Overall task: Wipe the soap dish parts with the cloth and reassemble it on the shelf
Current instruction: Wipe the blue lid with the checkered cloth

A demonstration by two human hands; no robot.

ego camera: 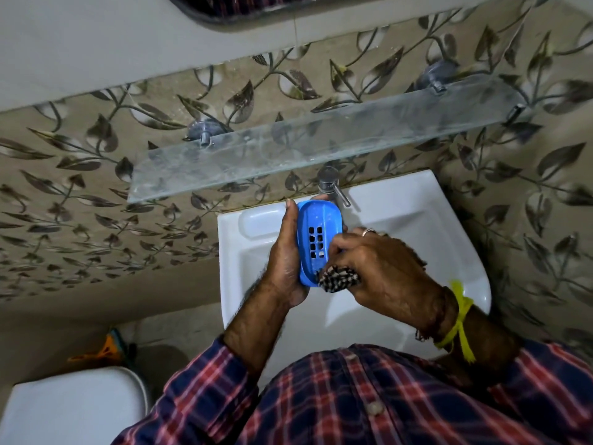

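Observation:
A blue plastic soap dish part [316, 221] with several rectangular drain holes is held over the white sink [417, 220]. My left hand [285, 258] grips its left edge, thumb at the top corner. My right hand [382, 268] holds a black-and-white checked cloth [338, 278] bunched against the dish's lower right corner. Above them the glass shelf [321, 139] hangs on the wall with nothing standing on it. No other soap dish part is in sight.
A chrome tap [330, 184] stands just behind the dish, at the sink's back rim. Leaf-patterned tiles cover the wall. A white toilet tank lid [70, 409] lies at the lower left, with an orange object [102, 348] on the floor behind it.

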